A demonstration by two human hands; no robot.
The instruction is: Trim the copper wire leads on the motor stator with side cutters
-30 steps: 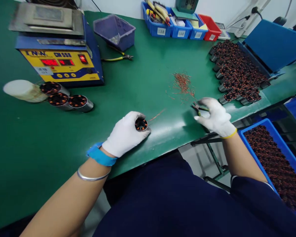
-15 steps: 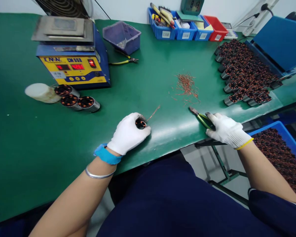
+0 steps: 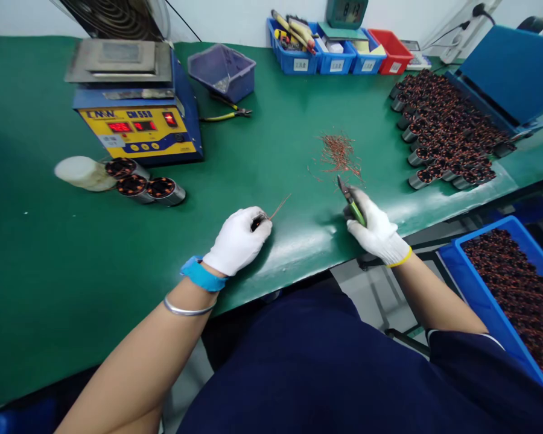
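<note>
My left hand [image 3: 239, 240], in a white glove, is wrapped round a motor stator [image 3: 256, 223] near the table's front edge. Most of the stator is hidden by the glove. A thin copper wire [image 3: 280, 206] sticks out from it, up and to the right. My gloved right hand [image 3: 371, 224] grips green-handled cutting pliers [image 3: 355, 211], their jaws pointing up and left. Just beyond the pliers lies a loose heap of copper wire clippings [image 3: 338, 150].
Three stators [image 3: 165, 190] stand beside a white cylinder [image 3: 84, 173], before a blue-yellow soldering unit [image 3: 138, 129]. Many stators [image 3: 447, 132] crowd the right side near a blue case [image 3: 511, 75]. A blue crate [image 3: 473, 277] of similar parts sits lower right. Bins [image 3: 301, 63] line the wall.
My right hand has lifted the pliers off the table and brought them left, nearer the clippings. The left hand has turned slightly, covering more of the stator.
</note>
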